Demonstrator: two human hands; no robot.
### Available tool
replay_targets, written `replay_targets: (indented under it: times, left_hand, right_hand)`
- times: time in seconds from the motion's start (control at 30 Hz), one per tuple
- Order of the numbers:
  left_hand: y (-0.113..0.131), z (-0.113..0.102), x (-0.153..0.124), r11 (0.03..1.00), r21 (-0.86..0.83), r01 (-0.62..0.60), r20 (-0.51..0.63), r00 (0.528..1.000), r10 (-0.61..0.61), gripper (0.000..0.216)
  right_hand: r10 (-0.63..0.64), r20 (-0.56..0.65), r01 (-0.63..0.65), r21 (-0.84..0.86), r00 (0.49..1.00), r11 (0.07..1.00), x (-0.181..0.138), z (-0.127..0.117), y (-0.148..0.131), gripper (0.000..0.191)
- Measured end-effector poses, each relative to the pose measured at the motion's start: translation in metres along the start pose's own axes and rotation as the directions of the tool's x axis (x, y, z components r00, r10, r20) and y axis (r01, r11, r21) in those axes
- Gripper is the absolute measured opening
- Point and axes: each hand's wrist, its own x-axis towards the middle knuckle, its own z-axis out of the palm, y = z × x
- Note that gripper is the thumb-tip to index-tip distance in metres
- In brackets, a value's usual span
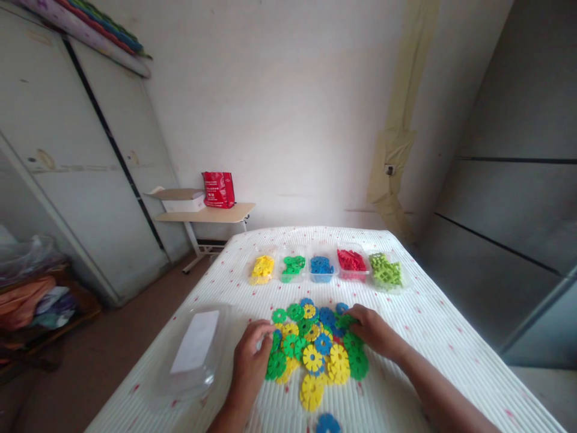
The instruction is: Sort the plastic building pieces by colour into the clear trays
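Note:
A loose pile of flower-shaped plastic discs [312, 358] in yellow, green and blue lies on the white cloth. At the pile's left edge is my left hand [252, 356], its fingers curled toward the thumb; what they hold, if anything, I cannot make out. My right hand [372, 329] reaches in from the right, its fingertips closed on a green disc [344, 321] at the upper right of the pile. A single blue disc [328, 423] lies apart near the bottom edge of the view.
Behind the pile stands a row of clear tubs with yellow pieces [262, 268], green discs [293, 267], blue discs [321, 268], red pieces [351, 261] and light-green pieces [386, 270]. A clear plastic container [210, 376] with a white paper [196, 341] lies at left.

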Motion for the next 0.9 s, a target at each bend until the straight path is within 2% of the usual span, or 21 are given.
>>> replay_targets:
  times: [0.1,0.27,0.37,0.43,0.57,0.73,0.9]
  left_hand:
    - [0.003,0.001,0.000,1.000,-0.006,0.003,-0.005,1.000,-0.003,0.019]
    - [0.005,0.002,0.000,1.000,-0.026,0.018,0.004,1.000,-0.018,0.018]
    - [0.005,0.001,-0.001,0.998,-0.047,0.036,0.006,0.999,-0.035,0.017]
    - [0.005,0.000,0.000,0.997,-0.056,0.046,0.000,0.999,-0.046,0.017]
    - [0.006,-0.002,0.001,0.997,-0.058,0.044,-0.028,0.999,-0.045,0.017]
    - [0.007,-0.002,0.001,0.998,-0.052,0.033,-0.020,0.999,-0.034,0.017]
    - [0.005,0.001,0.000,0.999,-0.028,0.024,0.004,1.000,-0.024,0.017]
  right_hand:
    - [-0.008,0.019,0.007,0.047,1.000,0.999,0.004,-0.005,-0.007,0.020]
    - [0.098,0.116,-0.133,0.353,0.988,0.926,0.034,-0.011,-0.034,0.018]
    - [0.100,0.005,-0.093,0.417,0.995,0.904,0.066,-0.011,-0.054,0.017]
    - [0.101,-0.069,-0.062,0.424,0.993,0.904,0.087,-0.011,-0.065,0.024]
    - [0.102,-0.139,-0.035,0.416,0.985,0.908,0.113,-0.008,-0.074,0.033]
    - [0.130,-0.193,-0.049,0.376,0.973,0.925,0.114,-0.005,-0.067,0.032]
    - [0.174,-0.263,-0.082,0.327,0.949,0.941,0.085,-0.016,-0.040,0.024]
